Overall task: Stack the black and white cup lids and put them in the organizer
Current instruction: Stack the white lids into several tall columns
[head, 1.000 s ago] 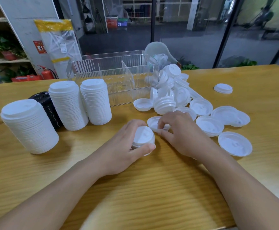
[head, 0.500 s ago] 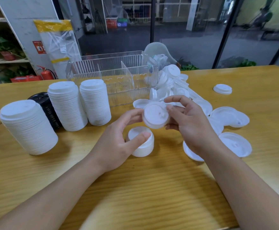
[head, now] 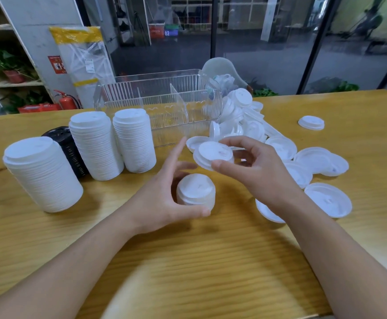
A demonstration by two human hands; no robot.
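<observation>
Fingers point(head: 224, 167) of the right hand point(head: 260, 171) pinch a white lid point(head: 212, 155); left hand point(head: 162, 199), fingers spread, cups the short stack point(head: 196, 192) at its 7 o'clock. Next, I'd guess: drop it on squarely.

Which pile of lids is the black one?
The black lid stack is the one tucked behind and between the tall white stacks on the table's left side; every other stack is white.
</observation>
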